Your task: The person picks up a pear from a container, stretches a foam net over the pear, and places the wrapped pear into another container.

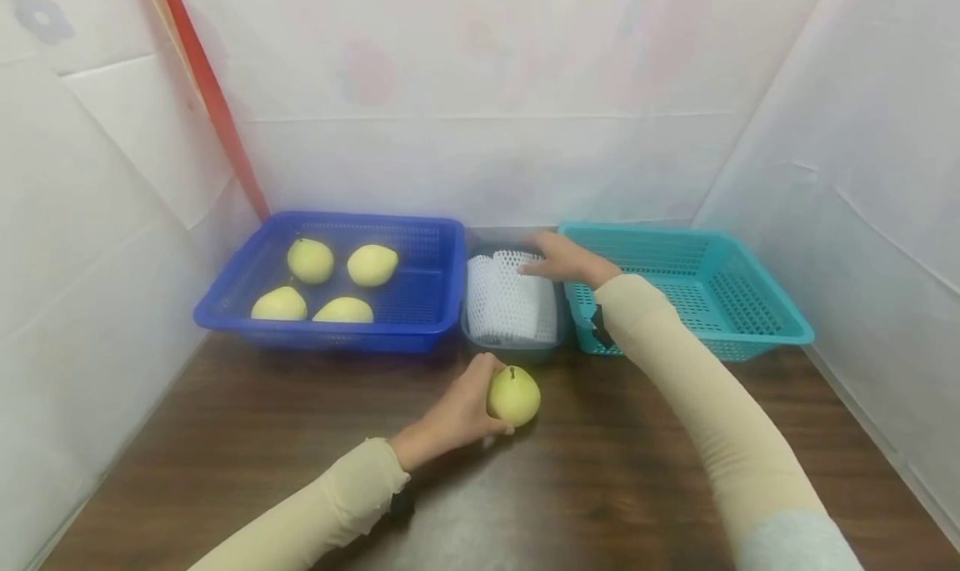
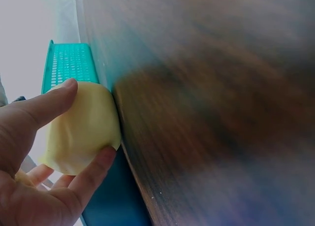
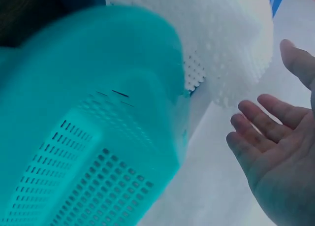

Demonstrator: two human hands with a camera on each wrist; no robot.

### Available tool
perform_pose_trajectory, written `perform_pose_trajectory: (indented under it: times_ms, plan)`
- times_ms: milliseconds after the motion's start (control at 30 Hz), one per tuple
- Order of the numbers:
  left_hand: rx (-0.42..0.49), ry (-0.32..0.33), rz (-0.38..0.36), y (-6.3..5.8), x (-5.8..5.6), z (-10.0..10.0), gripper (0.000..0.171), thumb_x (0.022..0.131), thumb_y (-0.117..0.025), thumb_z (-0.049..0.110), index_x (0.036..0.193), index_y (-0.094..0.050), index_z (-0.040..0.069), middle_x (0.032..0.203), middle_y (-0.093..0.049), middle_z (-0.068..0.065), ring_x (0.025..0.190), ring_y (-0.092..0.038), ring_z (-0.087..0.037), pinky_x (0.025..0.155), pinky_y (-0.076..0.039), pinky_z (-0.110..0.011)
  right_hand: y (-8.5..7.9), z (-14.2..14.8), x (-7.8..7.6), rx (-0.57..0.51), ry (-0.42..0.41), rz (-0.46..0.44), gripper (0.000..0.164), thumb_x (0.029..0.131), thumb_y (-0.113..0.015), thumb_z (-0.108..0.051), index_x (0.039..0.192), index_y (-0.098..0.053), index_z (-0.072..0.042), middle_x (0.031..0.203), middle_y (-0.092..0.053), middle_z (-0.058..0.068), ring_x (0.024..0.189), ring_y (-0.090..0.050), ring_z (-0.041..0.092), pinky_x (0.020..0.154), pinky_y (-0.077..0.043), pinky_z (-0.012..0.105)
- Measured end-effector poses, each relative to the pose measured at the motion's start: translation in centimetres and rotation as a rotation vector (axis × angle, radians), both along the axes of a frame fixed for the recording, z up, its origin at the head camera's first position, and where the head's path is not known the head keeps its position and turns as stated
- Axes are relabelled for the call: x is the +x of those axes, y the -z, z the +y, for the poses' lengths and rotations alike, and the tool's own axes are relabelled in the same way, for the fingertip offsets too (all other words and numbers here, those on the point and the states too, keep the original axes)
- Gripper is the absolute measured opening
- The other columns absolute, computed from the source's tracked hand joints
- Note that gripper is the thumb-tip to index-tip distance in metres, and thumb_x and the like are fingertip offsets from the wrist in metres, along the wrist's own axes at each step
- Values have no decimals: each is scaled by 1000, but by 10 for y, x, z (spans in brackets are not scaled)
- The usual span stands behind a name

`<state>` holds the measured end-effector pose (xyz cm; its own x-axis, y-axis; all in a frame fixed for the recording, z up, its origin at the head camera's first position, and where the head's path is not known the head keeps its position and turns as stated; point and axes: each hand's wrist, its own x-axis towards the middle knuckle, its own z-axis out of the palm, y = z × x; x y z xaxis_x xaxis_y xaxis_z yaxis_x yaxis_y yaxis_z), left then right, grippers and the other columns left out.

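A yellow-green pear point(image 1: 514, 397) is held by my left hand point(image 1: 463, 404) just above the brown table, in front of the small basket. In the left wrist view the thumb and fingers curl round the pear point(image 2: 84, 130). My right hand point(image 1: 566, 258) hovers over the white foam net sleeves point(image 1: 513, 300), which lie in a small grey-blue basket point(image 1: 517, 353). The right wrist view shows that hand point(image 3: 283, 137) with its fingers spread and nothing in the palm, apart from the foam sleeves point(image 3: 221, 44).
On the left, a dark blue basket point(image 1: 330, 331) holds several pears point(image 1: 311, 261). A teal basket point(image 1: 750, 338) stands on the right, beneath the right forearm. White sheeting point(image 1: 480, 162) encloses the back and sides of the brown table point(image 1: 600, 488).
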<state>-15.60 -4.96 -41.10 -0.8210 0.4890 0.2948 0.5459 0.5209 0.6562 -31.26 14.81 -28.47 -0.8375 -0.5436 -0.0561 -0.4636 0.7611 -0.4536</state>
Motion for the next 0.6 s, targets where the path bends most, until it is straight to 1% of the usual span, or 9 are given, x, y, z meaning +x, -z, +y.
perform_pose_trajectory:
  times_ms: [100,200,300,400,600]
  plan:
    - [-3,1,5,-1,0,1,71,55,-91,10,109,-45,5,105,-49,-7,97,-54,-22,86,-49,-38,1,1,-6,6,22,-26,55,99,-52,-22,143,-34,5,144,-37,25,132,-35,38,105,-32,50]
    - [3,-2,7,-3,0,1,71,55,-91,9,109,-45,5,106,-49,-8,97,-54,-22,86,-49,-38,2,-1,-10,-3,27,-34,52,100,-50,-22,141,-37,6,142,-40,25,131,-37,37,104,-34,49]
    - [2,-6,7,-4,0,2,71,55,-91,9,110,-46,4,107,-50,-8,98,-54,-23,87,-49,-38,2,-2,-13,-15,18,-17,47,99,-52,-20,136,-44,7,137,-46,25,127,-43,37,101,-38,48]
    - [0,-4,0,-5,0,3,72,56,-91,9,111,-46,4,108,-50,-9,100,-54,-23,88,-49,-38,2,-3,-14,-21,15,10,41,97,-56,-19,129,-52,6,128,-54,23,119,-50,36,97,-42,47]
    - [3,6,-10,-7,1,6,72,56,-91,8,112,-46,3,109,-50,-10,101,-54,-23,89,-48,-38,0,-3,-10,-39,29,50,33,92,-64,-18,116,-63,5,114,-63,20,106,-58,34,88,-48,46]
